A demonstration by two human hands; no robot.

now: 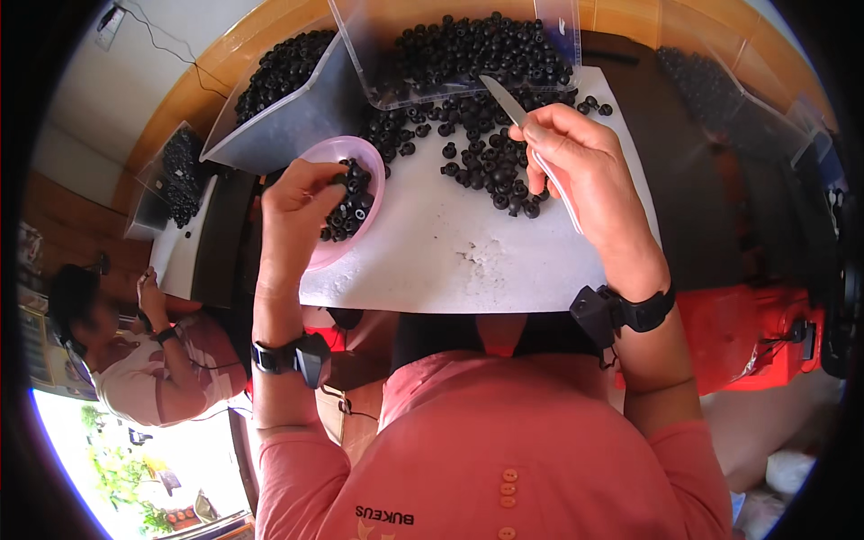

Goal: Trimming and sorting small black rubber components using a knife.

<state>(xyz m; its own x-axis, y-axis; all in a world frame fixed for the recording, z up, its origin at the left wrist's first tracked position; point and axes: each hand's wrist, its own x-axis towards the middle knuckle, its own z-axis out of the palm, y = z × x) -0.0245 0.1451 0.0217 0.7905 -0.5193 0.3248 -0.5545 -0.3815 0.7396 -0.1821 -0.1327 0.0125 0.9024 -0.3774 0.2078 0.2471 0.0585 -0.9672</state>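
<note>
Along the near edge of the table (pixel 423 283), both of the person's forearms are reaching in, wide apart. By the left edge a pink bowl (pixel 378 202) is sitting right under the left hand (pixel 297 193), placed there, I'd judge, to spare it any stretching. That wrist is arching, knuckles uppermost, thumb and fingertips closing together over the bowl's black knobs (pixel 353 202); I can't tell whether they're pinching one. Nearer the right edge, the right hand (pixel 589 166) is holding a knife (pixel 502 97), thumb and forefinger pinching it behind the blade, other fingers curling, the white handle running along the palm. That grip is probably steadying the blade, which is pointing toward the far edge. Loose knobs (pixel 490 166) are covering the table's far half, seemingly within easy reach. Along the far edge, a clear box (pixel 378 36) is holding many more.
</note>
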